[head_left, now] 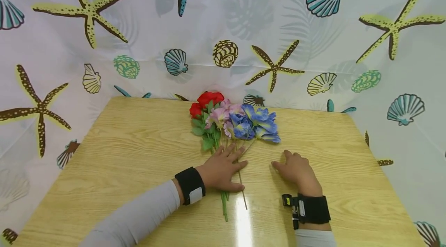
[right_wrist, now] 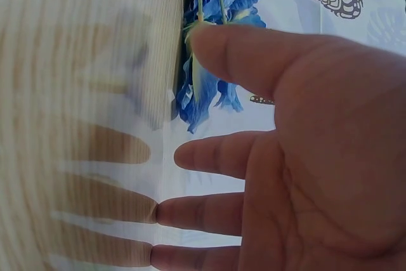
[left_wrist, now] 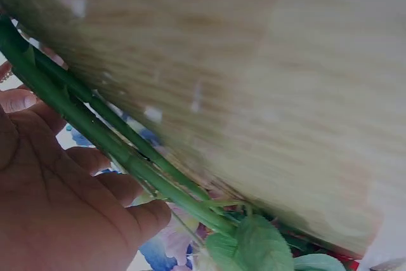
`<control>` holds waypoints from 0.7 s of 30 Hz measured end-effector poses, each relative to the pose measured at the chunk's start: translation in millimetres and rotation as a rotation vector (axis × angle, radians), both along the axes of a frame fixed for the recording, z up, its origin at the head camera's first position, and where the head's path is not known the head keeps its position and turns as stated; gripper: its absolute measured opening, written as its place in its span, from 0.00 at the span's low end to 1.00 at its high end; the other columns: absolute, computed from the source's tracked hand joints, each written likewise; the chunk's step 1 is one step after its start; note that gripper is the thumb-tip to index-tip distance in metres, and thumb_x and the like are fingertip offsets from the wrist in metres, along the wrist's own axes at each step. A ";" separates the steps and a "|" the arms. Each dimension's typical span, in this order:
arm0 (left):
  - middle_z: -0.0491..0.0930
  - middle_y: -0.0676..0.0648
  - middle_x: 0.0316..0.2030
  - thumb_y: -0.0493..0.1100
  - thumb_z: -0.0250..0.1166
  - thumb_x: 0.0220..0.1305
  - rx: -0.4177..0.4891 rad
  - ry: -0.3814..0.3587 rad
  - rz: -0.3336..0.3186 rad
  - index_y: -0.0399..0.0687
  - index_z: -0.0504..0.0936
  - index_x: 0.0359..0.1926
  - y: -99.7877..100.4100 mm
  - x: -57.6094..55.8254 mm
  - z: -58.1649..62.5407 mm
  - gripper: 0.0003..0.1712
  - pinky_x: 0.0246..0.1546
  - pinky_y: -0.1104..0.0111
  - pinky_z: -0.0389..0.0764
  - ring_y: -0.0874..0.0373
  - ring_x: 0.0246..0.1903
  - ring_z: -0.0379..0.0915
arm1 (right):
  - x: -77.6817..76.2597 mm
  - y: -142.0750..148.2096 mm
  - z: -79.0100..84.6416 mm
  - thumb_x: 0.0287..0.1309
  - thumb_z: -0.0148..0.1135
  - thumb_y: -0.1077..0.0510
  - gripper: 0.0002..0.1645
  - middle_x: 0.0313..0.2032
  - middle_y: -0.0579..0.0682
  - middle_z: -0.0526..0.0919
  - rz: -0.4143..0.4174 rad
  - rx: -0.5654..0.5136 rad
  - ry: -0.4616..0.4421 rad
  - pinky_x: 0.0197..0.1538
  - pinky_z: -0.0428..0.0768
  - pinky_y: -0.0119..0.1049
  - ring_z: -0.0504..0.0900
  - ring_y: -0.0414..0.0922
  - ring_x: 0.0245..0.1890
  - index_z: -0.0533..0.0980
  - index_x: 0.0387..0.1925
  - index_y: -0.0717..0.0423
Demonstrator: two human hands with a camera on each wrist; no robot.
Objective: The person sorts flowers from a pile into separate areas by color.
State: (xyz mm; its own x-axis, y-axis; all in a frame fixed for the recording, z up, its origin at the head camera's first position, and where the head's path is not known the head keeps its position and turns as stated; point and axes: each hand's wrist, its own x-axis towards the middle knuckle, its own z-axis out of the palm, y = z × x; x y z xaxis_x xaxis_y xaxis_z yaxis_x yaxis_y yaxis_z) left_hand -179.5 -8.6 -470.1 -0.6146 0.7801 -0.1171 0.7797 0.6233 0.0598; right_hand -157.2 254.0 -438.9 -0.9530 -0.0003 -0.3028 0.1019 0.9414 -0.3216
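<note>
Artificial flowers lie together on the wooden table: red flowers with green leaves at the left, pink flowers in the middle, blue flowers at the right. My left hand is spread palm down over their stems, fingers straight and apart. In the left wrist view, thick green stems run alongside the palm and fingers. My right hand is to the right of the stems, below the blue flowers, holding nothing. Its fingers are extended toward the tabletop in the right wrist view.
The wooden table spreads around the flowers on all sides. Behind it hangs a white cloth printed with starfish and shells. Stem ends point toward the table's near side.
</note>
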 end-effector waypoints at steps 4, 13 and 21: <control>0.38 0.46 0.71 0.77 0.43 0.55 0.034 -0.022 0.001 0.61 0.55 0.70 -17.3 -1.9 -0.4 0.46 0.61 0.43 0.47 0.42 0.68 0.31 | -1.2 -0.4 -1.0 0.61 0.48 0.36 0.47 0.59 0.76 0.59 0.010 -0.005 0.010 0.54 0.61 0.64 0.55 0.75 0.57 0.55 0.66 0.70; 0.37 0.46 0.71 0.78 0.41 0.56 0.070 -0.004 0.004 0.61 0.54 0.71 -72.5 -8.3 -13.7 0.47 0.61 0.44 0.46 0.42 0.69 0.31 | -2.5 -1.0 -2.3 0.62 0.50 0.40 0.44 0.57 0.76 0.61 0.038 0.003 0.045 0.54 0.61 0.64 0.59 0.74 0.56 0.56 0.64 0.71; 0.41 0.44 0.71 0.76 0.45 0.56 0.126 0.022 0.026 0.57 0.57 0.70 -125.8 -5.6 -16.1 0.47 0.60 0.42 0.49 0.41 0.68 0.35 | 0.9 -1.5 -0.7 0.62 0.50 0.40 0.44 0.58 0.76 0.60 0.017 0.002 0.021 0.53 0.62 0.63 0.56 0.75 0.56 0.56 0.65 0.71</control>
State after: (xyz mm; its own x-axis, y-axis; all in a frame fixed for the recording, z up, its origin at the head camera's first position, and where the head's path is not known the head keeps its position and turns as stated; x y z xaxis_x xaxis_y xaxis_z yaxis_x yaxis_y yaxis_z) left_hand -185.1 -134.3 -486.2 -0.6364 0.7714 -0.0050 0.7652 0.6321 0.1219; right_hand -156.3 252.5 -439.5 -0.9589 -0.0158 -0.2832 0.0795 0.9434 -0.3219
